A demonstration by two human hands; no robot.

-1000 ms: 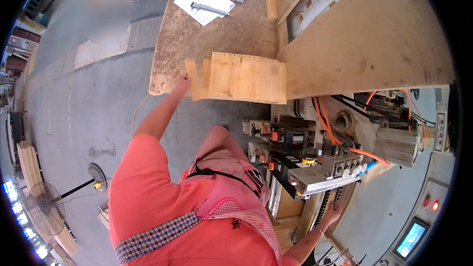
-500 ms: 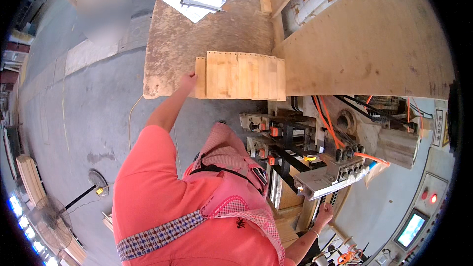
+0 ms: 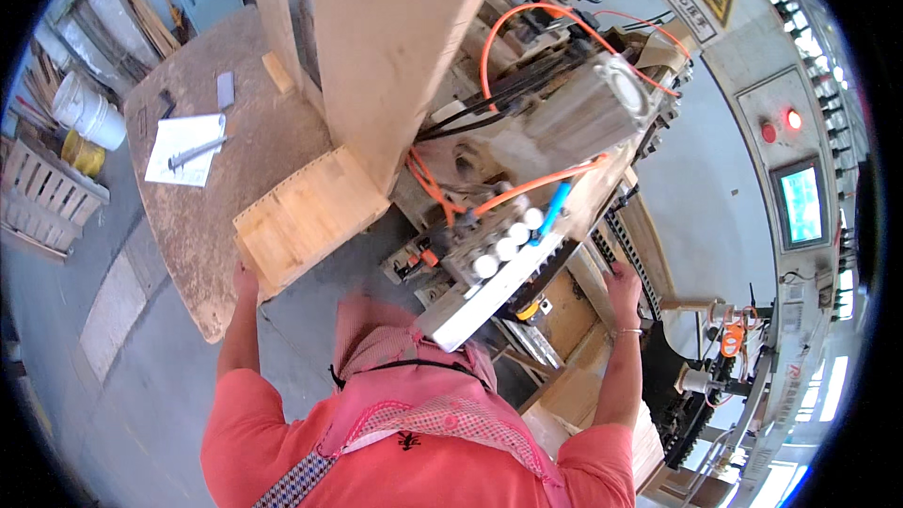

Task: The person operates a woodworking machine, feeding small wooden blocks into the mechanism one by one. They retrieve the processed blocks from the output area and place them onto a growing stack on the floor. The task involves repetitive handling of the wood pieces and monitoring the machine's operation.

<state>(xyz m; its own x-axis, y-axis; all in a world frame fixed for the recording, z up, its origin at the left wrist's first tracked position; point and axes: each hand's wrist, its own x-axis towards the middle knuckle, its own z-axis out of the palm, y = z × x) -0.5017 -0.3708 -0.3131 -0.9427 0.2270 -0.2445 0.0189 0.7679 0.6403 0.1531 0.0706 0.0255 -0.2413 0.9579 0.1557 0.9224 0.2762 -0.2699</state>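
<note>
A row of light wooden slats [image 3: 315, 212] lies side by side at the near edge of the worn brown table [image 3: 212, 254]. At the row's left end, my left hand [image 3: 246, 282] has its fingers closed at the edge of the outermost slat. My right hand [image 3: 622, 290] is reached out to the right, beside a dark toothed rail [image 3: 640, 273] on the machine. Its fingers are curled closed; what lies inside them, if anything, is hidden.
A caliper [image 3: 196, 152] rests on white paper [image 3: 183, 132] on the table. Between my arms juts the machine [image 3: 574, 122] with orange hoses and white knobs. A control panel [image 3: 800, 202] with a lit screen and red lights stands right. Buckets [image 3: 89, 111] and a slatted crate [image 3: 47, 193] sit left.
The view has swung to the right, showing more of the machine and panel. My left hand stays at the slats' left end. My right hand has moved forward along the machine's rail.
</note>
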